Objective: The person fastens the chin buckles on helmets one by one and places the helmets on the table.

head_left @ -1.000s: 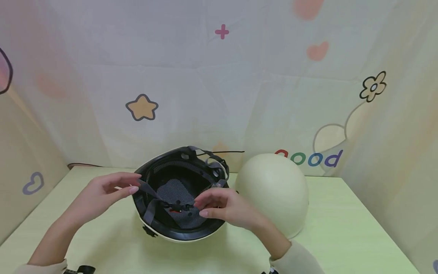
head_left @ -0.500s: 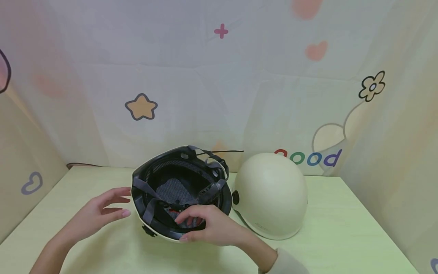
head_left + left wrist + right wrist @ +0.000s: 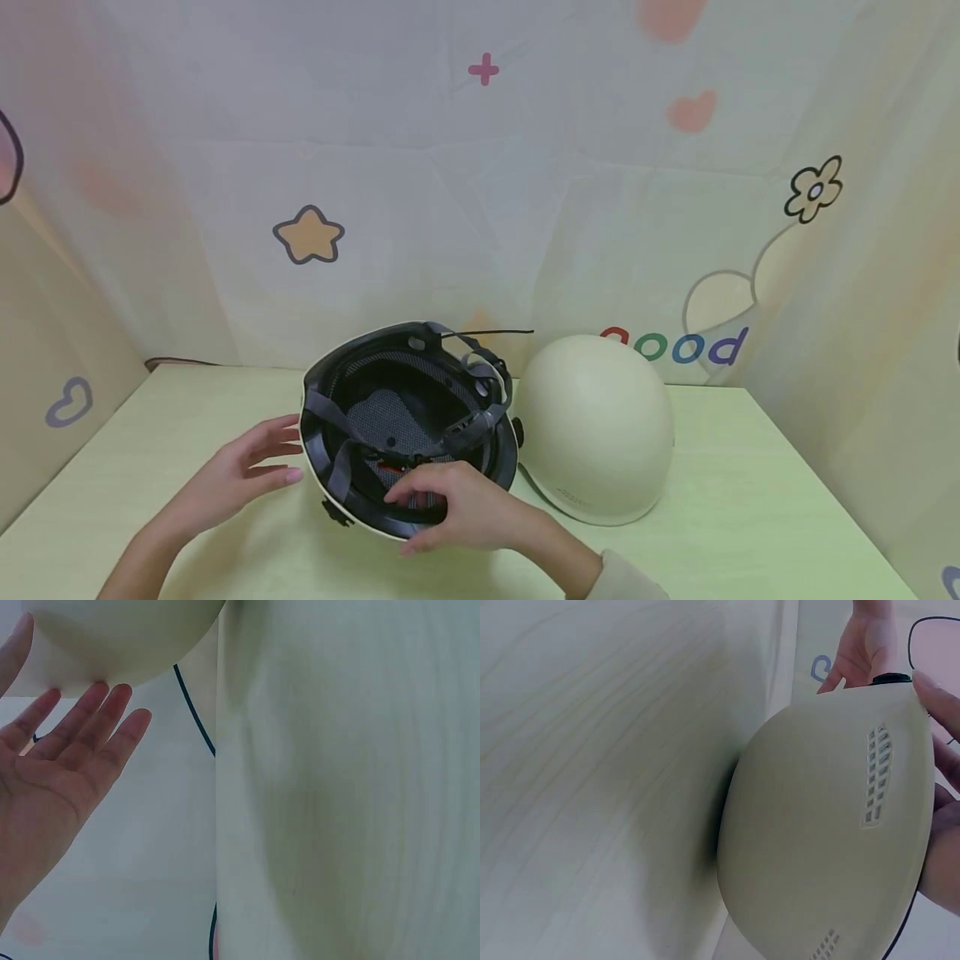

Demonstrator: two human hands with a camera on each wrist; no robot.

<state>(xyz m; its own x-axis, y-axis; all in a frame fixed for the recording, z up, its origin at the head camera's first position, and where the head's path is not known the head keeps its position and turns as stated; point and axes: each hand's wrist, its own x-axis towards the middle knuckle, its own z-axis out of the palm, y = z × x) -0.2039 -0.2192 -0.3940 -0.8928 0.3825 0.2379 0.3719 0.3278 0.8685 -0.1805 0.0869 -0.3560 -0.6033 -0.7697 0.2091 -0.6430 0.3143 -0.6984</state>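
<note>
An upturned cream helmet [image 3: 384,412] rests on the table, its black padded inside facing up. Grey chin straps [image 3: 340,471] and a black buckle [image 3: 467,431] lie across the opening. My right hand [image 3: 480,512] grips the near rim, thumb outside and fingers inside; the right wrist view shows the vented outer shell [image 3: 810,817] with the thumb [image 3: 936,697] over its edge. At the left side, my left hand [image 3: 228,487] has its fingers extended; in the left wrist view its fingertips [image 3: 97,691] touch or nearly touch the smooth shell [image 3: 127,641].
A second cream helmet [image 3: 596,425] sits dome up just to the right, against or very near the first one. The pale green table [image 3: 757,517] ends at a printed cloth backdrop [image 3: 420,217], with cloth on both sides too.
My right hand has left the straps and moved down to the near rim. My left hand let go of the left strap and dropped to the shell's side. The upturned helmet has shifted slightly right.
</note>
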